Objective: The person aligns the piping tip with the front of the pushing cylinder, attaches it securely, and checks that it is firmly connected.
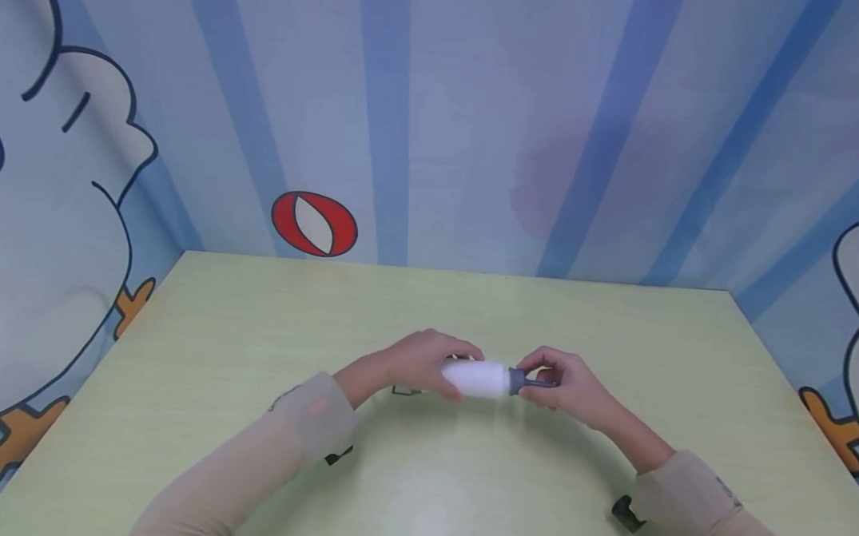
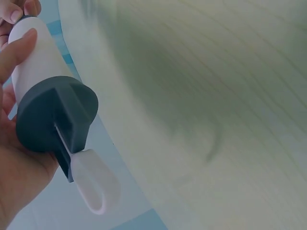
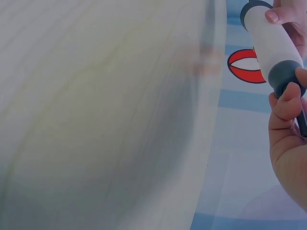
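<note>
A white tube [image 1: 477, 378] with dark grey end caps lies sideways in both hands, above the table. My left hand [image 1: 425, 360] grips it around the body near its left end. In the left wrist view, that end shows a wide dark grey cap [image 2: 36, 117] with a bracket and a white loop-shaped lever [image 2: 108, 184]. At the other end, my right hand [image 1: 564, 390] pinches the smaller grey cap [image 1: 516, 381] between thumb and fingers. A thin dark rod [image 3: 301, 124] reaches back from this cap past the right fingers.
The pale yellow-green table [image 1: 448, 493] stretches out beneath both arms. A blue striped backdrop [image 1: 472, 126] with cartoon figures rises along its back and sides. Dark straps or clips [image 1: 627, 514] hang under the sleeves.
</note>
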Demonstrator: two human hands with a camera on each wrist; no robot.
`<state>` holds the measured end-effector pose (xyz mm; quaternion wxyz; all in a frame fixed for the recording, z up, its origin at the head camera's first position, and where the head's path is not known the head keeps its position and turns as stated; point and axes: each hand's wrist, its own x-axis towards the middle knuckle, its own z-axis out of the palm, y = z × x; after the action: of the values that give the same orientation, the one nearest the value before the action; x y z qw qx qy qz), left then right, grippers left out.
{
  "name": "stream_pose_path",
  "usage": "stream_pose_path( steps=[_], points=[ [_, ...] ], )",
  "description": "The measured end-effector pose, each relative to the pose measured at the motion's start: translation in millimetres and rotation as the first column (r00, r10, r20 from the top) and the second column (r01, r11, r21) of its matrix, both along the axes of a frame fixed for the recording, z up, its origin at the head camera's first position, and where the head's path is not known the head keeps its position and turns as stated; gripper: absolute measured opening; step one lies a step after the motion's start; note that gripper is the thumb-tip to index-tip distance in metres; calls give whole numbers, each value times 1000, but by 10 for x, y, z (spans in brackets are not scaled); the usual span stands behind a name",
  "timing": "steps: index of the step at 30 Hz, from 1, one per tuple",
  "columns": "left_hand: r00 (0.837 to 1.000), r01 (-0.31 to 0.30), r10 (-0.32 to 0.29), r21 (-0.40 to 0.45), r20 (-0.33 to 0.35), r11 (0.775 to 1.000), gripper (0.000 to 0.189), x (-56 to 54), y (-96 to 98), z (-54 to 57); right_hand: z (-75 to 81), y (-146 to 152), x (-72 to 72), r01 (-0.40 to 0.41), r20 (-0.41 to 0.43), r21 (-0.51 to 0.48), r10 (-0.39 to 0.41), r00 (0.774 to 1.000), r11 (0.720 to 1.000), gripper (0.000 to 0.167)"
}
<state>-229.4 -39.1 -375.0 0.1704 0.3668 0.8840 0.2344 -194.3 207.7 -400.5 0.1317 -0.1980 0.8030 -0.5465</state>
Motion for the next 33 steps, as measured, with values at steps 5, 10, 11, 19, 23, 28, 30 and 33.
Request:
stream_pose_path(
  steps=[5,10,11,19,23,28,30,33],
  points=[
    [1000,4,-4,8,-6,1000,49,8,-11,-17,19,-29,14,2,11,7,-2,1000,1000,29],
    [1000,8,-8,-2,-17,1000,50,46,-19,7,5,-40,13,5,7,39,-6,1000,999,27],
    [1000,7,-7,-7,-22,1000,51,55,-20,12,-2,-39,11,8,7,44,-9,1000,999,27],
    [993,-1,-4,-43,-115,999,53,91,-17,22,-21,-30,8,-29,11,-21,29,1000,999,25],
    [990,8,-14,-40,-141,999,51,86,-27,23,-23,-32,4,-58,-18,-34,57,998,998,25],
    [990,7,-13,-46,-143,999,52,87,-41,43,-3,-46,10,-63,-16,-20,63,998,998,34],
    [989,6,-13,-49,-146,999,52,86,-47,47,-3,-53,8,-65,-10,-15,65,998,998,35],
    [987,12,-20,-50,-158,999,52,87,-60,48,-8,-64,2,-70,3,-24,70,998,997,32]
  ],
)
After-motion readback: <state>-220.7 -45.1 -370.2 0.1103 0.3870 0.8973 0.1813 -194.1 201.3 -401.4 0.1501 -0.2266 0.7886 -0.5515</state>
